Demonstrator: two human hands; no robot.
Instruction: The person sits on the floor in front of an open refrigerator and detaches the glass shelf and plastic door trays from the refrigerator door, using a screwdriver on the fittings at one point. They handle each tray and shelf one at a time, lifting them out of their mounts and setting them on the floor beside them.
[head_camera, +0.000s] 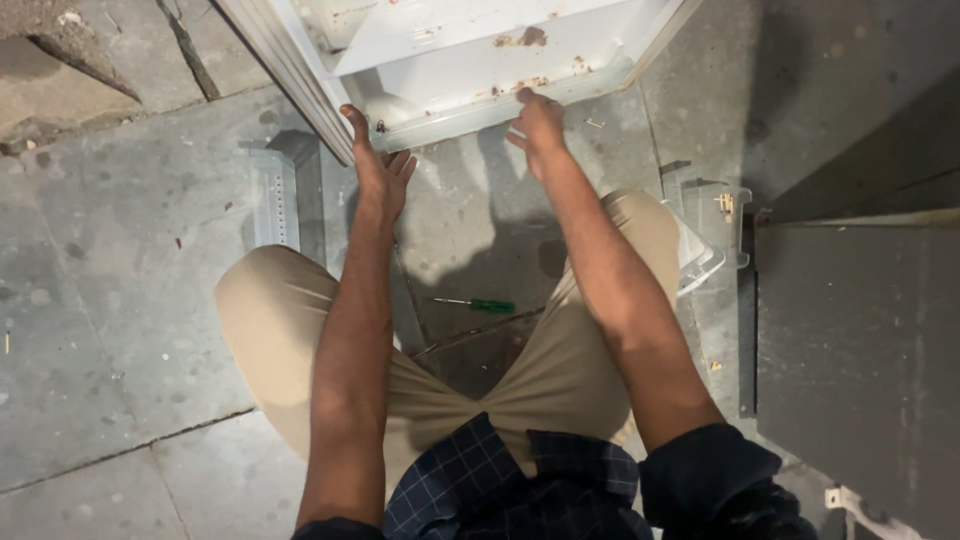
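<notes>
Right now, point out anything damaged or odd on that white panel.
The white panel shows rust-brown spots and chipped paint along its lower edge, beside the right hand. A green-handled screwdriver lies loose on the floor between the knees.

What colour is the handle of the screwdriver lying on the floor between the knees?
Green, on the screwdriver; the head view shows it clearly.

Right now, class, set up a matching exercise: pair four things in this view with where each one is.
Things:
1. green-handled screwdriver
2. left hand
3. right hand
4. clear plastic bin

Places:
A. gripping the rusty white panel's lower left corner
B. on the concrete floor between the knees
C. beside the right knee
D. on the panel's lower edge, further right

Pairs: 1-B, 2-A, 3-D, 4-C
</notes>
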